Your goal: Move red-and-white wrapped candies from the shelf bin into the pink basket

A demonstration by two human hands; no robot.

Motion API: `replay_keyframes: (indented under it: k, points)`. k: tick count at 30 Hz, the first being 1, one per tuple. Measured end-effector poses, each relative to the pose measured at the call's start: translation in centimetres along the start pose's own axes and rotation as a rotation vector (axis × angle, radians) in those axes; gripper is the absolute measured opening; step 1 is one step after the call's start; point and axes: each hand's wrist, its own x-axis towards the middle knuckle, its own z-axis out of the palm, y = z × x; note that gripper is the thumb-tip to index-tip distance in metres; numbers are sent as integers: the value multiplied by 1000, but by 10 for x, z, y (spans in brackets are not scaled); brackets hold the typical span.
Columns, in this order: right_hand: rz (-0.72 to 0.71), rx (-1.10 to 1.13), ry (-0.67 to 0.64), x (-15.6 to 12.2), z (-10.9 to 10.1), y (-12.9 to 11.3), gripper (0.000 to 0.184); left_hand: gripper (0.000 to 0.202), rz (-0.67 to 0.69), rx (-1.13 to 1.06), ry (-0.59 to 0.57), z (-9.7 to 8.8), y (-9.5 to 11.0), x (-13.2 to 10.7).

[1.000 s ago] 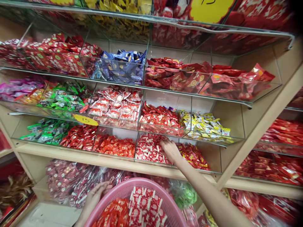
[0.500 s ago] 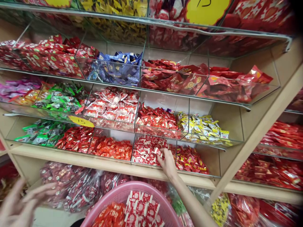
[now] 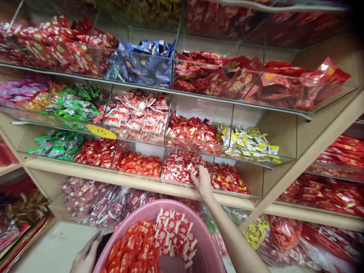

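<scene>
My right hand (image 3: 202, 181) reaches into a clear bin of red-and-white candy packets (image 3: 178, 167) on the lowest bin row, and its fingers are closed on a few packets at the bin's right side. My left hand (image 3: 85, 258) rests at the left rim of a pink plastic basket (image 3: 204, 242) at the bottom of the view, its fingers curled on the rim. The basket holds orange-red packets (image 3: 133, 250) and red-and-white packets (image 3: 174, 233).
Wooden shelving holds rows of clear bins with wrapped sweets: green (image 3: 72, 108), blue (image 3: 142, 62), yellow (image 3: 246, 142), red (image 3: 193, 131). A yellow price tag (image 3: 101, 131) hangs on a bin. Large bags of candy (image 3: 93, 203) lie under the shelf. A slanted wooden post (image 3: 313, 151) stands at right.
My left hand swung out to the left, then came back to the basket's left rim. My right hand stayed in the red-and-white bin, shifting slightly. The camera tilted down.
</scene>
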Motion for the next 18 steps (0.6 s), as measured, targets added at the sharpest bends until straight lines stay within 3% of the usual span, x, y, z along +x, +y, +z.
replay_keyframes:
  k: [2,7,13,18]
  points:
    - [9,21,-3,0,-3,-1,18,43,-9,23,-77,3,1,1]
    - [5,88,-27,-21,-21,-26,20,50,-58,79,-23,-2,0,-4]
    - [-37,84,-403,-82,-30,-66,15,50,-48,57,-32,0,-1,-5]
    - [-27,-51,-581,-105,-27,-73,13,45,-42,34,-9,-1,-2,-6]
